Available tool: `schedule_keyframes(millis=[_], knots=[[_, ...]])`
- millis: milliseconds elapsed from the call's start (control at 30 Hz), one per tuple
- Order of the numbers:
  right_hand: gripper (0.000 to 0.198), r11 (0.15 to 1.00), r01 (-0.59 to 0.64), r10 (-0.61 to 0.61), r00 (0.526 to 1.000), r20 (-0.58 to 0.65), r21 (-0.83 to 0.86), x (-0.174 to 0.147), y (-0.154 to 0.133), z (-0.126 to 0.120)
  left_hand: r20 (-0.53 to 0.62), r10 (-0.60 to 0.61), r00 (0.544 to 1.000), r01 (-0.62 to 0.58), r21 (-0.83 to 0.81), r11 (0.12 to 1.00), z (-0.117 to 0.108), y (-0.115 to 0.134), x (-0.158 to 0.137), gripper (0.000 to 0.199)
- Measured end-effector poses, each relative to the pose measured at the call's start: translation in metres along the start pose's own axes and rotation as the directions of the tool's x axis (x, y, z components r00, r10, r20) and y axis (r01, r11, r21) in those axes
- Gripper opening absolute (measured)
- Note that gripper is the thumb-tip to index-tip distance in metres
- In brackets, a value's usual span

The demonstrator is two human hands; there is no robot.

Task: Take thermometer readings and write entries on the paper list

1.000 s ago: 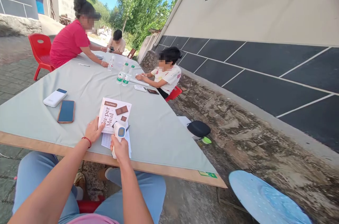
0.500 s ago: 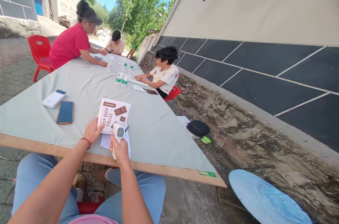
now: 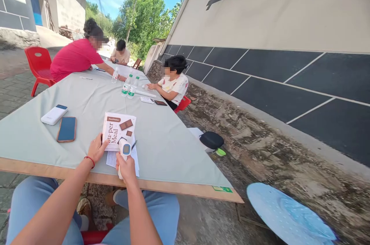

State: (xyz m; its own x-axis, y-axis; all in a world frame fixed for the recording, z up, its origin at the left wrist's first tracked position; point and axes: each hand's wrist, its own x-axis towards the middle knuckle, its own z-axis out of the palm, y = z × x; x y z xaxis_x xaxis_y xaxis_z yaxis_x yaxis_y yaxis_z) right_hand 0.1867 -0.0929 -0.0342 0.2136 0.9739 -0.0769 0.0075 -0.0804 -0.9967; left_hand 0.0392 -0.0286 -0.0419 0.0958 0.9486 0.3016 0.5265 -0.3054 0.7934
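My left hand (image 3: 97,148) grips the lower left edge of a white box (image 3: 118,129) printed with "Meal" and brown chocolate pieces, holding it tilted up over the table. In my right hand (image 3: 127,168) is a white infrared thermometer (image 3: 125,149), its small screen facing me and its head close to the box's lower right corner. Printed paper sheets (image 3: 112,160) lie beneath both hands near the table's front edge. Part of a dark pen (image 3: 134,144) shows just right of the thermometer.
On the cloth-covered table (image 3: 170,152), a white power bank (image 3: 54,114) and a phone (image 3: 66,129) lie to the left. Water bottles (image 3: 132,87) stand further back. Several people sit or lean around the far side. A blue round stool (image 3: 289,214) is at lower right.
The whole view has shifted slightly. The person in red leans further across the table, an arm now reaching behind the bottles. My hands keep hold of the box and thermometer.
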Motion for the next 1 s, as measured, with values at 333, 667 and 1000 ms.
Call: schedule_keyframes(millis=[333, 667, 1000], knots=[[0.018, 1.000, 0.011, -0.011, 1.000, 0.027, -0.011, -0.001, 0.004, -0.002, -0.017, -0.033, 0.999, 0.034, 0.069, 0.997, 0.001, 0.005, -0.001, 0.054], [0.021, 0.990, 0.040, -0.032, 0.998, -0.059, 0.136, -0.007, -0.022, -0.033, -0.023, -0.019, 1.000, 0.021, 0.076, 0.997, 0.001, 0.005, -0.001, 0.052], [0.031, 0.990, 0.140, -0.139, 0.977, -0.164, -0.008, -0.016, -0.039, -0.061, -0.032, -0.025, 0.999, 0.027, 0.051, 0.998, -0.002, 0.007, -0.001, 0.052]])
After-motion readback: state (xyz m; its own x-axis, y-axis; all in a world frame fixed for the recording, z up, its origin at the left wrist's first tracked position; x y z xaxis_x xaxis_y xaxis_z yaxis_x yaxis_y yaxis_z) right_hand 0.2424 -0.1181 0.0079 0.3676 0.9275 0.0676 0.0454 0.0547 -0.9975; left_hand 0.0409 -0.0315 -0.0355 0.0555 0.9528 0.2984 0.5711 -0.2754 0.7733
